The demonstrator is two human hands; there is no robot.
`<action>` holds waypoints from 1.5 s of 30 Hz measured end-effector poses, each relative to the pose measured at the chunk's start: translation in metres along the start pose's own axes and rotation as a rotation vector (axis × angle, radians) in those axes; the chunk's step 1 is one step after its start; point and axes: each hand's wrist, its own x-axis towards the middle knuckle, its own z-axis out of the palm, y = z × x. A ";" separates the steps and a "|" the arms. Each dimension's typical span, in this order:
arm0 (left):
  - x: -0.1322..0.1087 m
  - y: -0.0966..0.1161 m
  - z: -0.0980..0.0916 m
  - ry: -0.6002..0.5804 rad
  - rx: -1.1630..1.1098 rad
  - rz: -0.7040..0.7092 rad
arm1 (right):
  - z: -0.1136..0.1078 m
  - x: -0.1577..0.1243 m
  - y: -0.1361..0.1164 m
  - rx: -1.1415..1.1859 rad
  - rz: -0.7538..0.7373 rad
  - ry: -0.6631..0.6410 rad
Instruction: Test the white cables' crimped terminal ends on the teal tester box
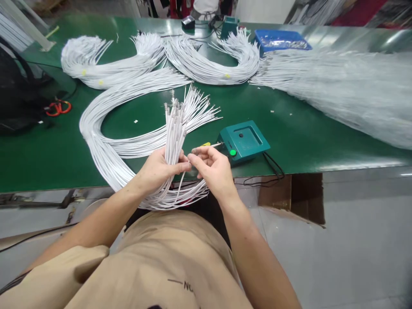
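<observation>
My fingers are both busy at the near edge of the green surface (pixel 48 159): my left hand (pixel 159 167) is clenched around a bundle of white wires (pixel 175 128), holding it upright so the metal-tipped ends fan out above my fist, while my right hand (pixel 210 167) pinches a single wire end (pixel 194 151) between thumb and forefinger, just beside the bundle. The rest of the bundle loops away to the left across the surface and back down toward my lap. These wires look light, thin and springy, smooth in their white sleeves, so I judge a loose grip would let them slide; the best hold seems just below the tips, where they stay gathered. Just beside my right hand sits a teal box (pixel 244 139) with a green button and a shallow recess, which looks bare. Farther off, a blue tray (pixel 280 39) holds small parts in clear bags, too blurred to identify.
</observation>
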 end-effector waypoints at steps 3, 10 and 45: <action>0.000 0.000 0.002 -0.003 0.026 -0.008 | 0.007 0.005 0.009 0.203 0.044 -0.017; -0.002 -0.001 0.003 -0.018 -0.036 0.014 | 0.016 0.004 0.018 0.783 0.309 -0.159; 0.001 -0.008 0.001 -0.089 -0.262 -0.011 | 0.012 -0.003 0.015 0.010 -0.087 0.101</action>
